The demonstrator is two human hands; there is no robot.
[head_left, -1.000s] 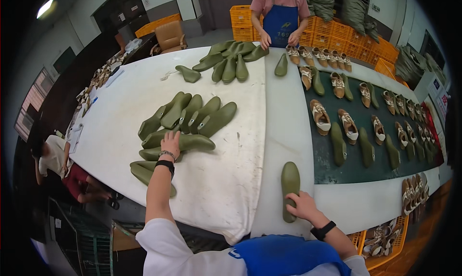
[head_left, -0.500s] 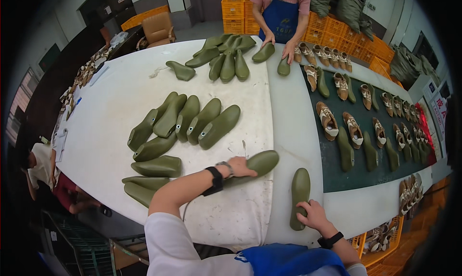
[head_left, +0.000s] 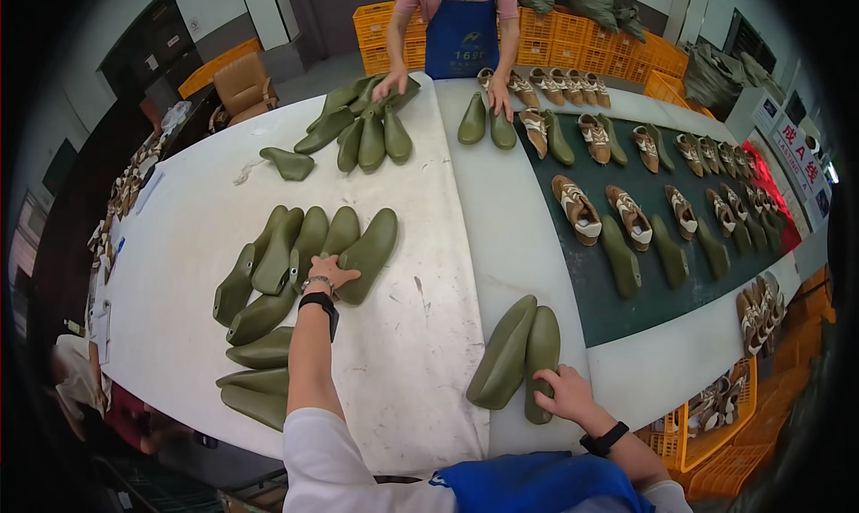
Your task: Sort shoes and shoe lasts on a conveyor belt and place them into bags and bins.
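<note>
My left hand lies over the heel ends of a group of green shoe lasts, its fingers spread. The rightmost last of that group touches it. To the right, two more lasts lie side by side on the pale strip of the table. My right hand grips the heel end of the right one; the left one lies free beside it. More lasts are lined up to the left of my left forearm.
Across the table a co-worker in a blue apron handles other lasts. Brown-and-white shoes and lasts stand in rows on a dark green belt. An orange crate with shoes stands at the lower right.
My left hand has let go of a last, now beside the one at my right hand, and moved up and left to the group. The co-worker's left-side hand has moved to the far pile.
</note>
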